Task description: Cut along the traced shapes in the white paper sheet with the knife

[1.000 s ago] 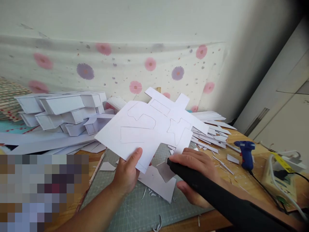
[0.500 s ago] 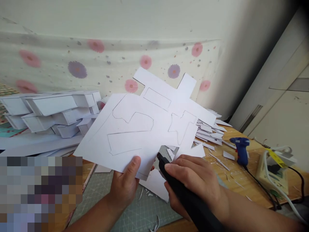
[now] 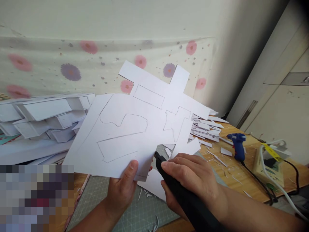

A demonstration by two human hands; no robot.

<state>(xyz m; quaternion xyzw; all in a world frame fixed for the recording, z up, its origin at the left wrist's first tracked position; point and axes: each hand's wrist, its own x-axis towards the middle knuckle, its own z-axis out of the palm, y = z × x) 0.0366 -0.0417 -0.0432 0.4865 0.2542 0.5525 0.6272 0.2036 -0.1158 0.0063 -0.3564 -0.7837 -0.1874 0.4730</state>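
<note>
Flowered cloth [image 3: 72,69] hangs along the pale wall behind a wooden counter [image 3: 238,180], where a green cutting mat [image 3: 135,209] lies under both hands. Compared with a second ago, the white card sheet [image 3: 135,129] is raised higher and nearer the camera, so it now covers more of the cloth, and the black cutting tool [image 3: 183,198] has come up from the mat toward the sheet's lower edge. The left hand [image 3: 122,190] pinches that lower edge, thumb on the upper face and fingers hidden beneath, so the sheet fans up and away from the grip, tilted, with outlines drawn on it. The right hand [image 3: 193,180] is closed around the tool's body, its tip just beside the sheet's edge near the left thumb; whether tip and card touch cannot be told. Folded white card boxes [image 3: 45,117] are stacked at the left, loose card offcuts [image 3: 207,129] pile at the right beyond the sheet, and a blue glue gun [image 3: 238,146] stands near a power strip [image 3: 269,167]. Small scraps are scattered over the mat and counter.
</note>
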